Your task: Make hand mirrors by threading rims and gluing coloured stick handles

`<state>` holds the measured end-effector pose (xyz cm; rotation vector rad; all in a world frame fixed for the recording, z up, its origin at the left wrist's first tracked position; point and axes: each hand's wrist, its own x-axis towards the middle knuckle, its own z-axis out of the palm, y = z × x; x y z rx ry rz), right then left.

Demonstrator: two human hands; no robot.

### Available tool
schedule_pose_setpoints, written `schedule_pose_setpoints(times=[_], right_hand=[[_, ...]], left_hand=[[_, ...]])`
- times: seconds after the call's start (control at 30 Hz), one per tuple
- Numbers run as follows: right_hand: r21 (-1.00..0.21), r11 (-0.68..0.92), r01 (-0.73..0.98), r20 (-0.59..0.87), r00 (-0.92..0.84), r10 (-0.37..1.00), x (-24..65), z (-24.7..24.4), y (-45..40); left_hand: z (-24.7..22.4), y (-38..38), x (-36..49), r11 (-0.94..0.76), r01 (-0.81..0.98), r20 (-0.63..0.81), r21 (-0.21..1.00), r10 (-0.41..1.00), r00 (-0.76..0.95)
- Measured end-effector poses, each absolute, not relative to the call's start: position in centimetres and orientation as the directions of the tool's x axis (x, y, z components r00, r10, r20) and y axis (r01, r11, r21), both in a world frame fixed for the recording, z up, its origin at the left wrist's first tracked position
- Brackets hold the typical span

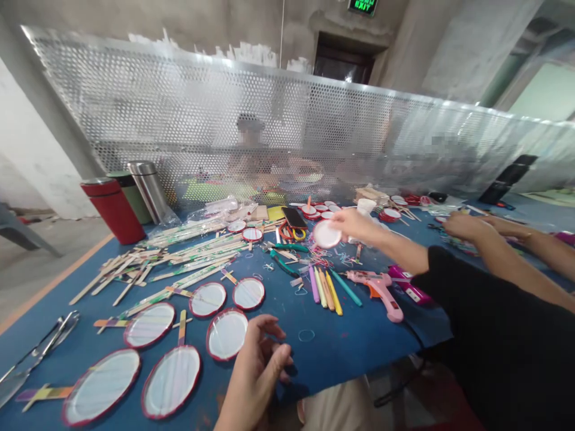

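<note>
My right hand (353,224) pinches the edge of a round white disc (327,235) over the middle of the table. Below it lie scattered colored rubber bands (318,257) and green-handled pliers (283,263). My left hand (263,359) hovers near the front edge, palm turned inward, fingers loosely bent and apart, holding nothing. Just left of it is a red-rimmed white round piece (227,334). Several similar pieces lie further left, some with colored craft-stick handles, such as one round piece (171,381). A lone rubber band (306,335) lies to its right.
Bundled craft sticks (197,251) and a red flask (112,209) stand at the left. Colored markers (327,290) and a pink glue gun (380,290) lie right of center. Scissors or tongs (40,347) rest far left. A co-worker's hands (467,230) are at the right. A perforated metal screen (202,120) closes the back.
</note>
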<state>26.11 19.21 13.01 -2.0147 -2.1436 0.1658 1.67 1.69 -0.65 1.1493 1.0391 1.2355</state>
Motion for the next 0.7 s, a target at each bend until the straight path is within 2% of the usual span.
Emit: schedule_pose_setpoints(times=[0.1,0.13,0.17,0.23,0.3,0.33,0.37,0.4,0.53,0.63,0.7], right_hand=[[-0.402,0.211,0.891,-0.067,-0.258,0.964,21.0,10.2,11.7],[-0.587,0.237,0.774,-0.132,-0.38,0.915,19.6,9.2,9.4],[-0.712,0.224,0.665,-0.165,-0.468,0.868,18.6,8.3,7.4],[-0.793,0.182,0.581,-0.17,-0.499,0.85,17.7,7.1,5.0],[-0.752,0.164,0.639,-0.233,-0.49,0.84,18.3,7.0,5.2],[-0.678,0.157,0.718,-0.274,-0.446,0.852,19.1,7.2,6.2],[-0.531,0.117,0.839,-0.271,-0.299,0.915,20.1,7.5,7.5],[-0.456,0.08,0.887,-0.237,-0.207,0.949,21.2,7.8,9.1],[-0.276,-0.024,0.961,-0.189,-0.029,0.982,24.9,8.9,15.3],[-0.199,-0.05,0.979,-0.212,0.007,0.977,25.9,8.9,18.0],[-0.19,-0.037,0.981,-0.23,-0.008,0.973,25.9,8.6,18.9]], left_hand=[[-0.6,1.9,2.0,0.012,-0.169,-0.008,0.986,1.0,0.024],[-0.7,2.0,1.9,0.019,-0.149,-0.013,0.989,0.999,0.039],[-0.8,2.1,1.8,0.028,-0.121,-0.02,0.992,0.997,0.07],[-1.2,2.2,1.5,0.089,-0.025,-0.082,0.996,0.978,0.194],[-1.4,2.3,1.3,0.116,0.022,-0.118,0.993,0.968,0.223],[-1.4,2.3,1.2,0.124,0.033,-0.128,0.992,0.967,0.22],[-1.3,2.3,1.2,0.126,0.035,-0.131,0.991,0.97,0.205],[-1.2,2.3,1.2,0.13,0.035,-0.134,0.991,0.972,0.191],[-0.6,2.4,1.2,0.137,0.032,-0.14,0.99,0.978,0.154],[-0.5,2.4,1.0,0.008,0.089,-0.017,0.996,0.996,0.093],[-0.5,2.3,0.8,-0.106,0.161,0.097,0.981,0.993,0.061]])
